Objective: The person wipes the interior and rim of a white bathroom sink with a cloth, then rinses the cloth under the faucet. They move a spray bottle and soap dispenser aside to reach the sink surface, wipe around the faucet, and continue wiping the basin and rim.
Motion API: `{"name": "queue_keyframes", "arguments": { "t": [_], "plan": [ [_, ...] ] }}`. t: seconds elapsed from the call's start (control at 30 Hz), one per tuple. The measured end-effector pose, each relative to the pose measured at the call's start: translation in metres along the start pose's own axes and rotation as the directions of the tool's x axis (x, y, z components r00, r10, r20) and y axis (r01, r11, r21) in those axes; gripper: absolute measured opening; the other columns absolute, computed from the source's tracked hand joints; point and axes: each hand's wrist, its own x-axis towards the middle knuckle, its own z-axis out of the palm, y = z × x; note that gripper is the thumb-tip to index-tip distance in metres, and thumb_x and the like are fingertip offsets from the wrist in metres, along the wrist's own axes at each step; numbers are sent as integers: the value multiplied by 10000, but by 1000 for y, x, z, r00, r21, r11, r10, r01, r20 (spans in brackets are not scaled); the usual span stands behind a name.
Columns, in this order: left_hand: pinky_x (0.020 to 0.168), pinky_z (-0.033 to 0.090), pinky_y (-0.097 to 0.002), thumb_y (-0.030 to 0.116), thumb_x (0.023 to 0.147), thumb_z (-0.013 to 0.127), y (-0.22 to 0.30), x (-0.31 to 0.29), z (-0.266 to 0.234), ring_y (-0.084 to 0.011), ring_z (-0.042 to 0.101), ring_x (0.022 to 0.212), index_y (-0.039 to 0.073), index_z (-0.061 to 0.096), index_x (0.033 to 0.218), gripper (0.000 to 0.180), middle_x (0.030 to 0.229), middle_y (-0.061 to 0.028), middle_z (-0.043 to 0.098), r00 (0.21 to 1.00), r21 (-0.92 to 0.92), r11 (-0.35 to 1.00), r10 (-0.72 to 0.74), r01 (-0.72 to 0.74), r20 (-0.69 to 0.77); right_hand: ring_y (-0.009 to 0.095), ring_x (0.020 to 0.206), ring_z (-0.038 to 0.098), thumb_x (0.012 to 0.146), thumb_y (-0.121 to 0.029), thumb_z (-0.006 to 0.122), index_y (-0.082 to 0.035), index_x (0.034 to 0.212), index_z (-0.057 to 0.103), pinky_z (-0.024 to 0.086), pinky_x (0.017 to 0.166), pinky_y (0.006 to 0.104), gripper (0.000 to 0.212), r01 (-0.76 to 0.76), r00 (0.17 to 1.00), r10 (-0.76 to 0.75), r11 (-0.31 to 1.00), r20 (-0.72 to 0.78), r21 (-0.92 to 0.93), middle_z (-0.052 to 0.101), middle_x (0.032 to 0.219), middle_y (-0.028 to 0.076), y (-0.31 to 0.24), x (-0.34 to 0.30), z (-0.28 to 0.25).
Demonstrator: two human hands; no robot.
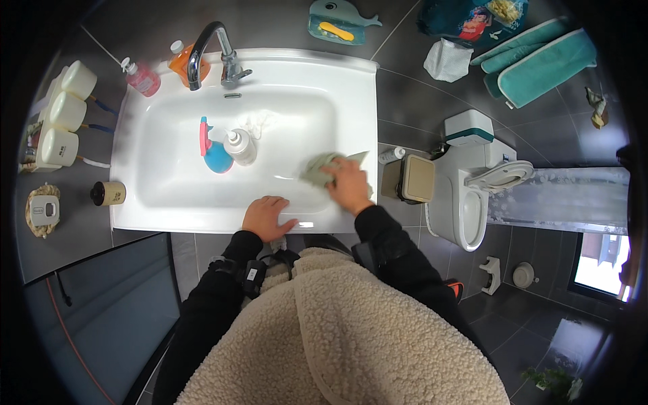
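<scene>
A wide white sink [354, 101] lies in front of me. My right hand [349, 187] presses a pale green cloth [317, 172] against the basin's right side, near the front; the cloth is slightly blurred. On the sink's front rim rests my left hand [266, 217], flat, its fingers stretched out and holding nothing. Inside the basin, left of the cloth, lean a blue spray bottle [219, 158] with a pink trigger and a white pump bottle [241, 148]. White suds [256, 123] lie just behind them.
A chrome faucet [229, 64] arches over the back rim, beside an orange bottle [182, 62] and a pink pump bottle [142, 79]. A small jar [108, 194] stands at the left edge. To the right are a lidded bin [416, 179] and a toilet [472, 223].
</scene>
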Motion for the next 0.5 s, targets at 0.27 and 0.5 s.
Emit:
{"name": "queue_keyframes", "arguments": {
  "t": [0.27, 0.5],
  "plan": [
    [924, 488, -437, 466, 826, 705, 3, 0, -3, -315, 622, 1083, 45, 675, 1105, 506, 1120, -128, 681, 1000, -11, 1000, -2, 1, -19, 351, 1211, 532, 780, -102, 728, -192, 1207, 704, 444, 1036, 432, 436, 159, 975, -199, 937, 102, 312, 587, 1326, 115, 30, -78, -27],
    [927, 484, -433, 476, 836, 695, -1, -2, 2, -310, 615, 1094, 53, 675, 1096, 497, 1125, -126, 678, 999, -12, 1000, 14, -14, -45, 351, 1109, 574, 776, -92, 685, -172, 1150, 731, 488, 972, 416, 386, -50, 999, 46, 986, 28, 158, 635, 1207, 74, 75, -22, -42]
  ]
}}
